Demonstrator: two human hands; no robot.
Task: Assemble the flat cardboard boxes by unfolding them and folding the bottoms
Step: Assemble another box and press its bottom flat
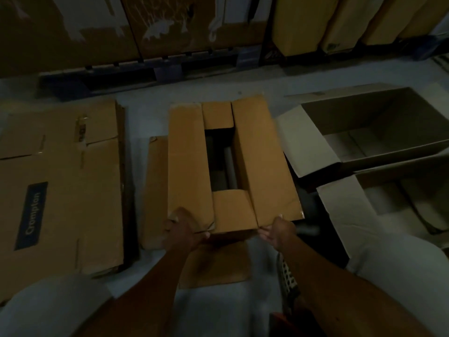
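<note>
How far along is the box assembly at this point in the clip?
Done: two opened boxes stand at right. In hand: the left hand and right hand grip the near edge of the middle box, whose long flaps still leave a gap. Left: a flat stack lies unopened at left.

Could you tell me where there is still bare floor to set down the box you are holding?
Bare floor runs beyond the held box, up to the dark pallet. A thin strip separates it from the flat stack. The right is crowded with open boxes. Left hand and right hand grip its near flaps.
</note>
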